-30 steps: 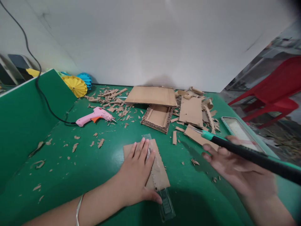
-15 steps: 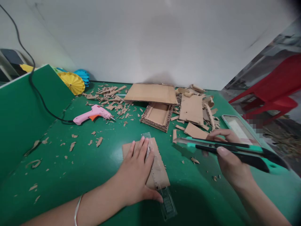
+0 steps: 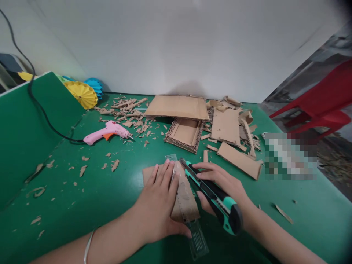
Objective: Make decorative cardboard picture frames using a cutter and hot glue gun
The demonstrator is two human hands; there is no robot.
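My left hand (image 3: 161, 200) lies flat with fingers stretched out, pressing a clear plastic ruler (image 3: 196, 240) onto a small brown cardboard piece (image 3: 189, 203) on the green table (image 3: 110, 198). My right hand (image 3: 220, 185) is wrapped round a teal and black utility knife (image 3: 214, 198). The knife's tip rests at the far end of the ruler, right beside my left fingertips. The two hands are nearly touching.
A pink glue gun (image 3: 106, 132) with a black cord lies at the left. Cardboard sheets (image 3: 177, 107), a corrugated cardboard frame (image 3: 184, 135) and several scraps fill the back. Paper fans (image 3: 81, 93) sit in the far left corner. A red chair (image 3: 324, 110) stands beyond the table's right edge.
My right hand has swung the knife in from the right and brought its tip down beside the ruler. My left hand stayed pressed on the ruler and cardboard.
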